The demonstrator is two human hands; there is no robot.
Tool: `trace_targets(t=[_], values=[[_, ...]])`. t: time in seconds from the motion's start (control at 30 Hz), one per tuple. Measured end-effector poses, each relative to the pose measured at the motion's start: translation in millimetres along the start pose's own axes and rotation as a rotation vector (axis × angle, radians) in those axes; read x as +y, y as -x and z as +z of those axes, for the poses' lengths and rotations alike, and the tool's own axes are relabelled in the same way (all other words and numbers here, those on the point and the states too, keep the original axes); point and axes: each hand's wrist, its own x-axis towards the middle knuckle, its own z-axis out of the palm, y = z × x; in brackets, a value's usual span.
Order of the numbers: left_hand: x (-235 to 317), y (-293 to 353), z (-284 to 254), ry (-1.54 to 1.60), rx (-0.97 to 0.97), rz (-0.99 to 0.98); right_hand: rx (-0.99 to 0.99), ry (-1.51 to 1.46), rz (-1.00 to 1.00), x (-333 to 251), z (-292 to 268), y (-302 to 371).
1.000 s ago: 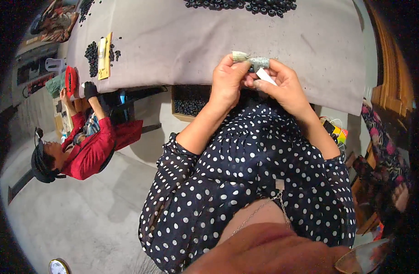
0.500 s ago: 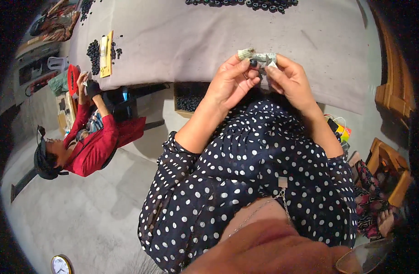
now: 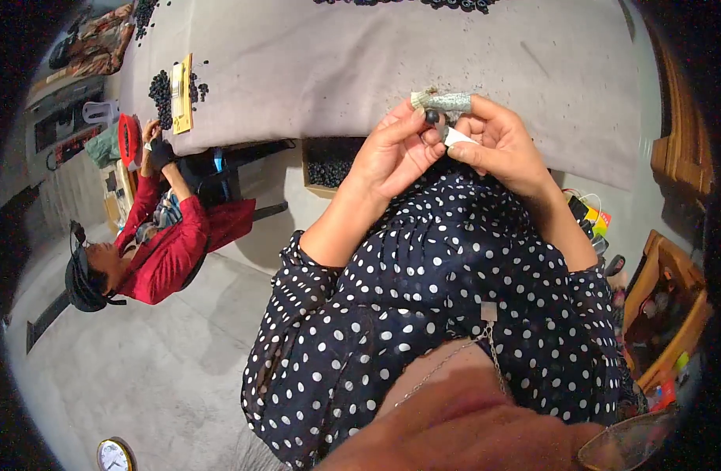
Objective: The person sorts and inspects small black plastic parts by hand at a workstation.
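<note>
Both my hands are close together over the table's near edge. Pinched between the thumb and fingers of my left hand (image 3: 396, 149) is a small round black part (image 3: 432, 116). My right hand (image 3: 501, 145) grips a small white-handled tool (image 3: 459, 140) with a short grey tip that points at the part. I cannot tell whether tip and part touch. A pale cloth finger cover (image 3: 419, 99) sits on my left index finger, and a speckled greenish one (image 3: 451, 102) on my right index finger, which reaches past the part.
Dark crumbs lie on the grey-covered table (image 3: 297, 78) beyond my hands. Black rings (image 3: 454, 5) line the far side. Black pieces (image 3: 161, 100) flank a yellow board (image 3: 183, 94) at left. A box of black pieces (image 3: 329, 173) sits below the edge. A co-worker in red (image 3: 168, 251) works at left.
My right hand has tilted and drawn back a little, so more of the white handle shows. My left hand still pinches the black part. The co-worker's hands have shifted slightly.
</note>
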Motion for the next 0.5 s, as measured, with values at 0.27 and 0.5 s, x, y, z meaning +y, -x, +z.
trace_targets(t=[0.27, 0.5], values=[[-2.1, 2.5, 9.3, -0.052, 0.110, 0.035, 0.012, 0.000, 0.067, -2.7, 3.7, 1.7], [-2.2, 3.7, 5.0, -0.093, 0.103, 0.048, -0.010, -0.008, 0.059, 0.2, 2.2, -0.3]])
